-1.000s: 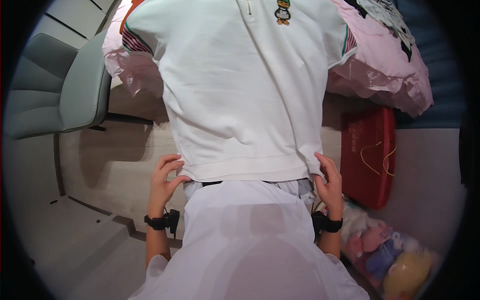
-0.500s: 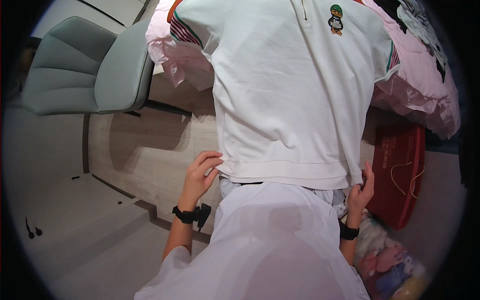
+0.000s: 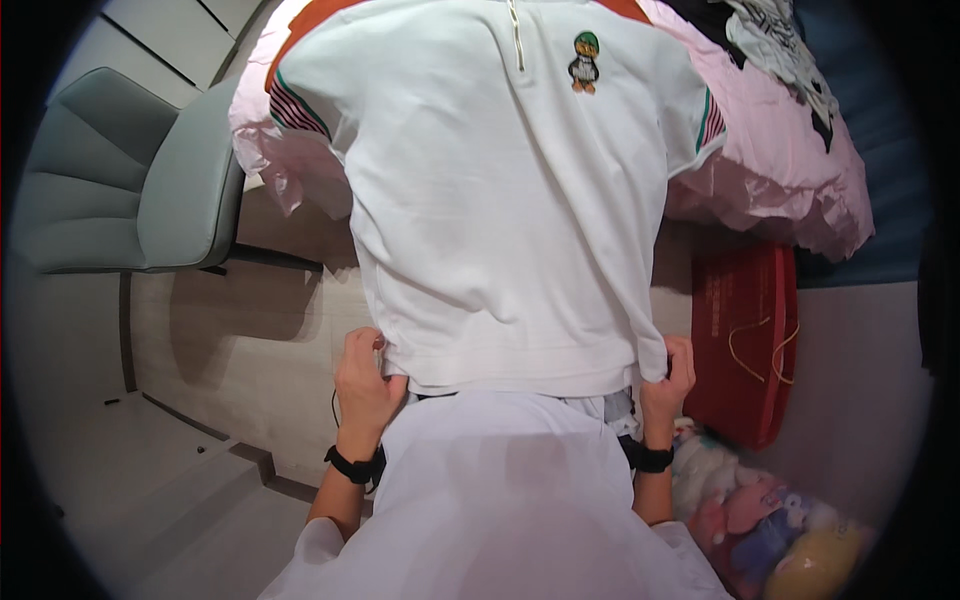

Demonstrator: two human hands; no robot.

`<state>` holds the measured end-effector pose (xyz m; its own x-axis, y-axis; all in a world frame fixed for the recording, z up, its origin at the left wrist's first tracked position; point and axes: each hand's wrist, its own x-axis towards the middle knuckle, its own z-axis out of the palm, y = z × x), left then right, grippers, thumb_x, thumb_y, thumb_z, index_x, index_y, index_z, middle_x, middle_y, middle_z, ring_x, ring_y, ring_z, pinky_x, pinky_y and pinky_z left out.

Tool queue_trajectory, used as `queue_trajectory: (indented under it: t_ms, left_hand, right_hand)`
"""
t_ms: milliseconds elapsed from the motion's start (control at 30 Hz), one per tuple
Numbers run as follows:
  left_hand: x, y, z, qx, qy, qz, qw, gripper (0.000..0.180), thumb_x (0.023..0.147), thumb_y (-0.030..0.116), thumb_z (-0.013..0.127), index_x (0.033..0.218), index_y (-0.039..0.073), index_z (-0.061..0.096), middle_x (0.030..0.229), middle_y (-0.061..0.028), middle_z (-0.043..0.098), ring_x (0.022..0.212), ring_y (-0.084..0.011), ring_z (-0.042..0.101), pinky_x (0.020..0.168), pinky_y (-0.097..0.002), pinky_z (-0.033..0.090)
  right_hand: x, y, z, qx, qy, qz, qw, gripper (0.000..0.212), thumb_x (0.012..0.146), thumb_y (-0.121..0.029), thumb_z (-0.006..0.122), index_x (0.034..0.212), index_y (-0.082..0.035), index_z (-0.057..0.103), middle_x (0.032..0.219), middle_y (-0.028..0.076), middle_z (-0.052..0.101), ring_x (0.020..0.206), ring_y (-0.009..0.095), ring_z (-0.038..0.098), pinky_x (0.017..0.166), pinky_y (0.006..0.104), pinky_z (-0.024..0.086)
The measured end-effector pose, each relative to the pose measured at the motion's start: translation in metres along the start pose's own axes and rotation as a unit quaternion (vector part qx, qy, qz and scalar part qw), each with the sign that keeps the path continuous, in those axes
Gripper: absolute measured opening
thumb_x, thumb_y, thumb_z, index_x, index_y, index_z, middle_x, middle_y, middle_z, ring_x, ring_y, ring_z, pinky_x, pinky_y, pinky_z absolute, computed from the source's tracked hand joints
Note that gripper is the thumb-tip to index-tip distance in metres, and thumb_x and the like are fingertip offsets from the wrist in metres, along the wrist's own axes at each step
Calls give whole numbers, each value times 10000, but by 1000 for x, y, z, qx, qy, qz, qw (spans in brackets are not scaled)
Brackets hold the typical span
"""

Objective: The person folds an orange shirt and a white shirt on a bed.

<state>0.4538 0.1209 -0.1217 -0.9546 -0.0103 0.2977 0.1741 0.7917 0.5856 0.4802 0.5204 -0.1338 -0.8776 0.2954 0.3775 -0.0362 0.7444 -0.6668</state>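
Note:
A white short-sleeved polo shirt is spread out in front of me, its collar end at the top and its hem close to my body. It has a short zip, a small duck patch on the chest and striped sleeve cuffs. At the hem's left corner my left hand is closed on the fabric, thumb toward the cloth. My right hand pinches the right corner of the hem, fingers curled. Both wrists wear black straps.
Beneath the shirt's upper part lies a pink cover, with crumpled dark and white clothes on its right. A grey chair stands left. On the right are a red gift bag and a pile of soft toys.
My left hand has closed on the hem's left corner, and my right fingers have curled around its right corner. The view has shifted, so the shirt and surroundings appear further left.

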Motion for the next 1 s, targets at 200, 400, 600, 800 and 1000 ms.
queue_trajectory:
  t_ms: [200, 400, 600, 800, 1000]
  left_hand:
    - [-12, -2, -38, -18, 42, 6, 999, 167, 869, 52, 622, 1008, -34, 655, 845, -184, 637, 739, -403, 638, 659, -412, 521]
    - [-31, -14, -64, -27, 110, -31, 993, 235, 932, 54, 558, 1100, -63, 673, 924, -210, 689, 774, -376, 678, 661, -404, 519]
    - [-53, -51, -27, 35, 39, -125, 991, 380, 829, -67, 544, 1199, -59, 632, 958, -229, 678, 879, -417, 670, 792, -437, 550]
    - [-27, -49, -11, 44, 66, -52, 995, 542, 770, -124, 593, 1304, -35, 600, 1031, -220, 703, 825, -371, 665, 791, -402, 560]
    - [-42, -37, -50, 87, 114, -39, 989, 570, 846, -100, 620, 1409, -67, 538, 1035, -218, 727, 790, -336, 684, 717, -373, 555]
  right_hand:
    - [30, -45, -64, 6, 57, -12, 998, 405, 844, -65, 758, 1227, 37, 676, 1124, 151, 735, 983, 220, 703, 905, 330, 543]
    - [2, -41, -60, 2, 136, -11, 991, 305, 859, -4, 720, 1130, 16, 582, 1012, 72, 576, 884, 194, 554, 788, 303, 468]
    - [-30, -1, -21, -23, 68, 22, 997, 193, 845, 23, 632, 988, -22, 509, 1099, 130, 523, 961, 264, 529, 883, 339, 440]
    - [-22, -4, -5, 177, 55, 102, 977, 264, 820, 87, 644, 1000, -44, 501, 1138, 103, 506, 1005, 209, 533, 885, 261, 423]
    - [-7, -35, -45, 78, 160, -7, 984, 318, 807, 63, 675, 1050, -41, 499, 1042, 70, 479, 965, 191, 504, 882, 294, 436]
